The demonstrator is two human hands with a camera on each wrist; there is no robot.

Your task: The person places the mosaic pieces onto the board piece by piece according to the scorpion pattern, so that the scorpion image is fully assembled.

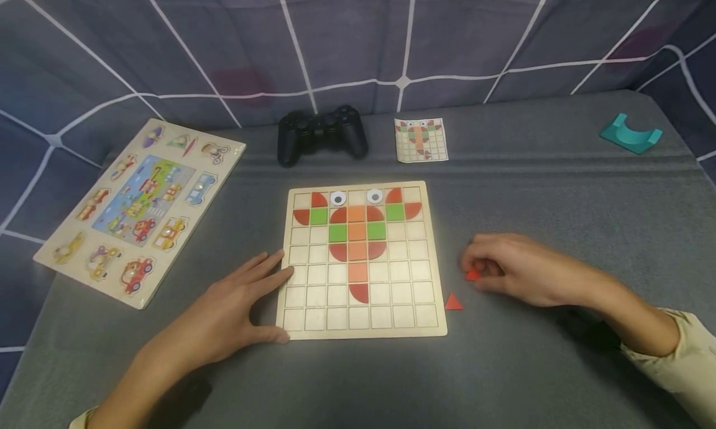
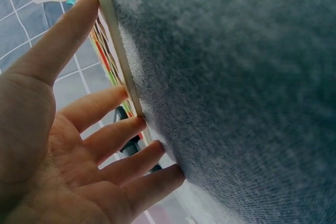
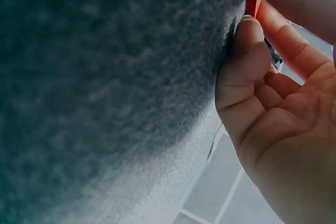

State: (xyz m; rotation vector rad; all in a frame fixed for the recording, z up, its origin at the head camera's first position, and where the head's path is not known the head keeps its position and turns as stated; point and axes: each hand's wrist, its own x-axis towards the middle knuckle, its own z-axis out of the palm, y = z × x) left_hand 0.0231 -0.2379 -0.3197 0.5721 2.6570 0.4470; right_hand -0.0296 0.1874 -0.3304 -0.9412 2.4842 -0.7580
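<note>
A square wooden grid board [image 1: 327, 317] lies on the grey cloth, with red quarter-circles, green squares, orange squares and two round eye pieces set in its cells. My left hand [image 1: 229, 314] rests at the board's left edge, fingers spread and straight, thumb at the near left corner. In the left wrist view the fingertips [image 2: 137, 123] touch the board's rim. Right of the board, my right hand [image 1: 517, 270] pinches a red triangle piece [image 1: 473, 274] between thumb and fingers, low over the cloth. Another red triangle [image 1: 454, 303] lies beside the board's right edge.
Behind the board lie a black game controller [image 1: 321, 133] and a small printed pattern card [image 1: 422, 140]. A wooden vehicle puzzle [image 1: 148, 208] is at the left. A teal curved block [image 1: 631, 134] sits at the far right, before a checked curtain [image 1: 347, 37].
</note>
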